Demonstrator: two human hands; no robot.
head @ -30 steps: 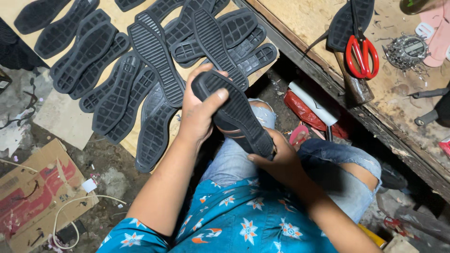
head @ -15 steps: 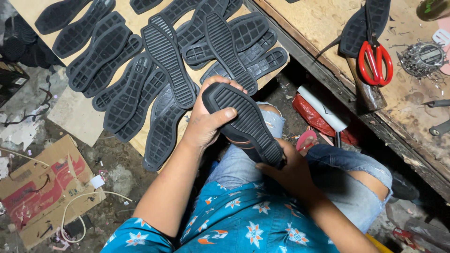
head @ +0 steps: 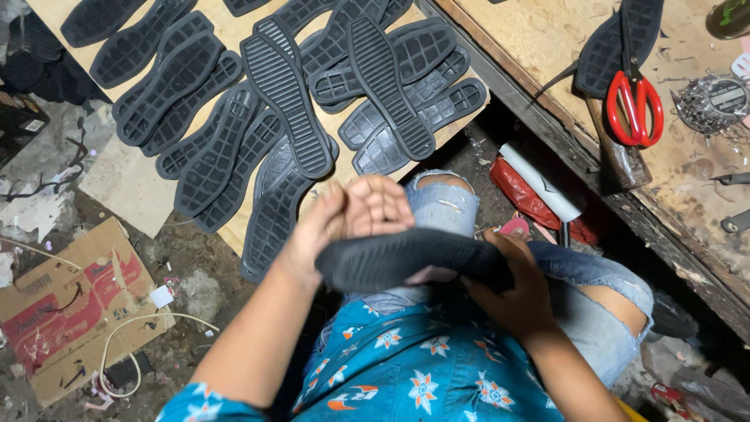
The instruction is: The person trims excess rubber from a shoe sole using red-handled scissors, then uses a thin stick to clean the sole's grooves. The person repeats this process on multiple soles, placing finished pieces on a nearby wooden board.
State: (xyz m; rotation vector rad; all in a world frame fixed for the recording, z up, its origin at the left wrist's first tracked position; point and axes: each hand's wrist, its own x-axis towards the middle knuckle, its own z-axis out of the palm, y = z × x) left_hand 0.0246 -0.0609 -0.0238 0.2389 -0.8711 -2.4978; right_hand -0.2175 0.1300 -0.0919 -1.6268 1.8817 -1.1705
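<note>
You hold a black shoe sole (head: pixel 406 258) across your lap, lying roughly level from left to right, just above your torn blue jeans (head: pixel 601 289) and your floral blue shirt (head: pixel 422 375). Your left hand (head: pixel 351 219) curls its fingers over the sole's left end and grips it firmly; your right hand (head: pixel 512 285) clasps the right end from below and behind, the thumb side pressed to the edge — both hands are closed on it.

Down to your left on the dirty floor lie a flattened cardboard box (head: pixel 70 312) with red print and a loose white cord (head: pixel 141 344). Just beyond your knees a red packet (head: pixel 527 195) and a white roll (head: pixel 543 184) sit in the shadow beside the bench.

Farther out, a wooden board (head: pixel 234 31) carries many more black soles (head: pixel 289 109), tread up, overlapping one another in rows. To the right, on the wooden workbench (head: pixel 703 156), red-handled scissors (head: pixel 634 105) lie over another dark sole piece (head: pixel 625 39), near a heap of small metal nails (head: pixel 707 101).
</note>
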